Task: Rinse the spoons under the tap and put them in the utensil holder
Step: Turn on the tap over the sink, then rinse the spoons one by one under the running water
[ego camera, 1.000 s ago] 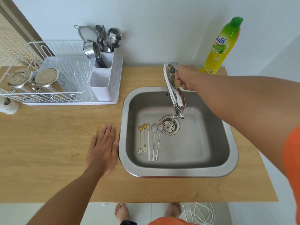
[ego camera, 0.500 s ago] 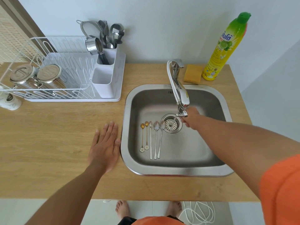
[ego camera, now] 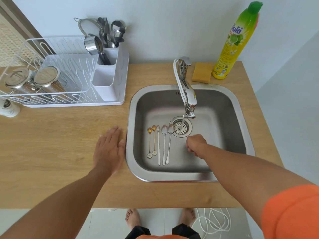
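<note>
From the head camera, the right hand (ego camera: 196, 144) is seen from the back, knuckles up over the sink (ego camera: 241, 118) floor, so its fingers curl under out of sight; whether they grip anything I cannot tell. The thin stream from the tap (ego camera: 187, 94) is faint against the drain strainer (ego camera: 181, 126), at about 11 o'clock from that hand. Five spoons (ego camera: 161, 144) lie side by side on the sink floor at the hand's 9 o'clock, near it but apart from the fingers: two gold ones with flower ends, then three silver ones, bowls toward the drain. The left hand (ego camera: 109, 149) rests flat on the bench (ego camera: 51, 152), fingers straight and together, holding nothing, its thumb edge just beside the sink rim. The utensil holder (ego camera: 107, 80) stands at 11 o'clock on the dish rack (ego camera: 34, 57), its rear compartment crowded with cutlery that is hard to sort out.
</note>
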Demonstrator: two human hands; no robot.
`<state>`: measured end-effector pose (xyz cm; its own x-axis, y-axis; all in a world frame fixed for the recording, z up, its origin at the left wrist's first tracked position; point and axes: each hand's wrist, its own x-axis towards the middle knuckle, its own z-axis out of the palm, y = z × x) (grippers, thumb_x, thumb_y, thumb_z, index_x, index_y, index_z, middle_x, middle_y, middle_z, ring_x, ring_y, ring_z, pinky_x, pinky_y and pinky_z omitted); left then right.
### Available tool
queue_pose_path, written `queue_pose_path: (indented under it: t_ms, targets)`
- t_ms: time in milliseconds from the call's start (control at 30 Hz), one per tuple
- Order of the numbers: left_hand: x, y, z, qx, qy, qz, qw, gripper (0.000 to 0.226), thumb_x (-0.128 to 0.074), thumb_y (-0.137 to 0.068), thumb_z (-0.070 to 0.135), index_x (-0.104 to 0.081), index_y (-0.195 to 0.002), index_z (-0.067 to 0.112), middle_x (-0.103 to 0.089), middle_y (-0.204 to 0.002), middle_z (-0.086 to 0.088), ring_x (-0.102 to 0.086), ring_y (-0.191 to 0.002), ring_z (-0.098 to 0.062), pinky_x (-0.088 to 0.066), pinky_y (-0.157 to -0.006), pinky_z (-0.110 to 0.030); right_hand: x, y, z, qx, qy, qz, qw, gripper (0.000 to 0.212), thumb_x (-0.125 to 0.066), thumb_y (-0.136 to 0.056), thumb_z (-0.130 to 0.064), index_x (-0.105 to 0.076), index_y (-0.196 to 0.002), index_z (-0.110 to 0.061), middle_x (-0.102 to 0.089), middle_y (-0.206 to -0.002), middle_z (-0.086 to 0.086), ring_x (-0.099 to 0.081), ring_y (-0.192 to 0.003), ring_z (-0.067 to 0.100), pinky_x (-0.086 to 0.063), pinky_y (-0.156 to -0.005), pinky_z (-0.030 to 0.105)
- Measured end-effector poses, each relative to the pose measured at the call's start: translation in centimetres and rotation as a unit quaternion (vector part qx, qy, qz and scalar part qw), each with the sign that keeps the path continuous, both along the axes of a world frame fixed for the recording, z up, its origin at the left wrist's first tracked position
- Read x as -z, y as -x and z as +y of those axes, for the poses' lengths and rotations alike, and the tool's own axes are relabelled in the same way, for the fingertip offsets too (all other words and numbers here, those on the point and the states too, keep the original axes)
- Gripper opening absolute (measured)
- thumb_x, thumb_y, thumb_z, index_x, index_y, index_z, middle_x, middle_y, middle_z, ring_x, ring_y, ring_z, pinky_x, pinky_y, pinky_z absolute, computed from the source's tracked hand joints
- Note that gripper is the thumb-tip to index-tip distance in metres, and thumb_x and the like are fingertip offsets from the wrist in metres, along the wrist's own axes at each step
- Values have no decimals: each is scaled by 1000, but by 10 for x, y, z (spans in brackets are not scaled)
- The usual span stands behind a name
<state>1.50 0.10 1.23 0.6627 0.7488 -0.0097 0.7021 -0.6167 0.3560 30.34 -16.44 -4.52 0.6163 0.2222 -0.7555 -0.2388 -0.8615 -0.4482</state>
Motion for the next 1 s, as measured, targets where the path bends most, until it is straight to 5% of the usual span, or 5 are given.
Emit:
queue_pose_path:
  t_ms: [100,300,433,567,1000]
  targets:
    - [-13,-32,0,-50,-14,-64,997,48,-40,-102,31,-55,-140,5,-59,-141,-15,-53,-128,-36,-39,-109,-51,2,1,-8,-8,3,2,1000,27,-48,-90,-12,-69,-99,1,-76,-97,22,-60,-72,32,-37,-51,29]
    - [-5,-96,-18,45,-16,-91,995,26,-52,-101,29,-64,-119,14,-71,-108,-5,-61,-98,-28,-46,-89,-44,2,5,-15,-2,3,8,1000,22,-48,-90,-14,-66,-96,-4,-71,-89,20,-57,-67,29,-34,-50,28]
    - [26,-124,-39,68,67,27,995,26,-51,-99,32,-62,-119,19,-73,-111,-3,-66,-101,-31,-47,-89,-43,4,6,-16,6,0,18,1000,20,-48,-89,-13,-66,-93,-4,-71,-87,19,-57,-64,29,-35,-50,27]
    - [54,-134,-53,26,180,135,974,32,-47,-96,38,-62,-120,23,-71,-120,-5,-65,-104,-31,-49,-84,-38,12,4,-17,-2,-2,25,1000,34,-48,-91,-16,-69,-111,2,-75,-107,23,-59,-76,31,-43,-63,32]
    - [76,-173,-61,-58,204,173,962,28,-53,-93,39,-72,-88,18,-71,-95,-6,-66,-84,-30,-48,-71,-32,28,4,-12,-50,11,16,999,39,-49,-93,-20,-69,-118,3,-73,-117,25,-58,-84,32,-47,-76,34]
